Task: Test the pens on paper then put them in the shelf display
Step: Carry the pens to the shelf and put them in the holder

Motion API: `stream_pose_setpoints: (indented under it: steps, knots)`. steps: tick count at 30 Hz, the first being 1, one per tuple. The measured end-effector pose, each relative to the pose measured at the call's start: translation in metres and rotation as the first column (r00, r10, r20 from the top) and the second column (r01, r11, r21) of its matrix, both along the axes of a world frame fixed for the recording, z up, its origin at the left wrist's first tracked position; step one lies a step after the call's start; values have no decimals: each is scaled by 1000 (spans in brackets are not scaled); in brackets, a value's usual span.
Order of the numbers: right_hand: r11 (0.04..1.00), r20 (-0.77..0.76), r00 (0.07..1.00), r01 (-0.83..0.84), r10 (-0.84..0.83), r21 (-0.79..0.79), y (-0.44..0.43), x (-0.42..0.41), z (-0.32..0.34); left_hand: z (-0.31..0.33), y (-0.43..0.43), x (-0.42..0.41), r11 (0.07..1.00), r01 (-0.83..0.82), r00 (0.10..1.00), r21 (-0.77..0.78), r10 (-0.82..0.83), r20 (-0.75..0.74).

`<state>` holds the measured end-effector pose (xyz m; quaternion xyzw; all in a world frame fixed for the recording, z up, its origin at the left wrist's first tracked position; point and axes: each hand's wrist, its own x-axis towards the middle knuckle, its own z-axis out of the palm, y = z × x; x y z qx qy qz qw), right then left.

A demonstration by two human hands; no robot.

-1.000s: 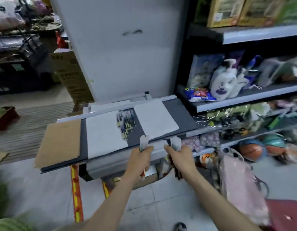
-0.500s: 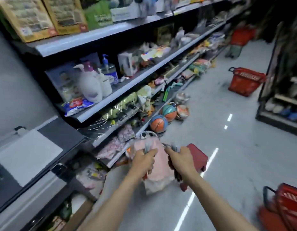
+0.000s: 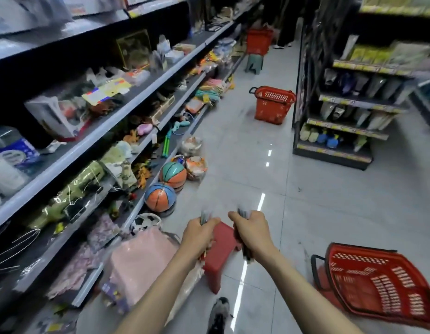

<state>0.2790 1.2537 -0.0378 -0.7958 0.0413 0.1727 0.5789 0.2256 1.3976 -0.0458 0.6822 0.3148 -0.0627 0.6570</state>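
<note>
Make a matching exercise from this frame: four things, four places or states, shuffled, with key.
Things: 1 left hand; 2 red stool; 3 blue-and-orange ball; 4 nearest red basket.
Places or states: A on the floor at the foot of the left shelves; B grips a bundle of pens; C on the floor at lower right, tilted; D on the floor, partly behind the left hand.
Pairs: 1-B, 2-D, 3-A, 4-C.

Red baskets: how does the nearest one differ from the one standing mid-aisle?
The nearest basket looks tipped, perforated wall facing up; the mid-aisle basket stands upright. The nearest basket sits on open floor; the mid-aisle basket sits beside the right-hand shelving. Both are red, perforated, with black handles.
</note>
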Motion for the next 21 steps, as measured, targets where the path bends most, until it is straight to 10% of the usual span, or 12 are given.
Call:
stream_pose_setpoints:
  steps: [21]
  knots:
    - [993, -92, 995, -17, 29, 121, 8, 427, -20, -41, 5, 412, 985, -170, 985, -14, 170, 12]
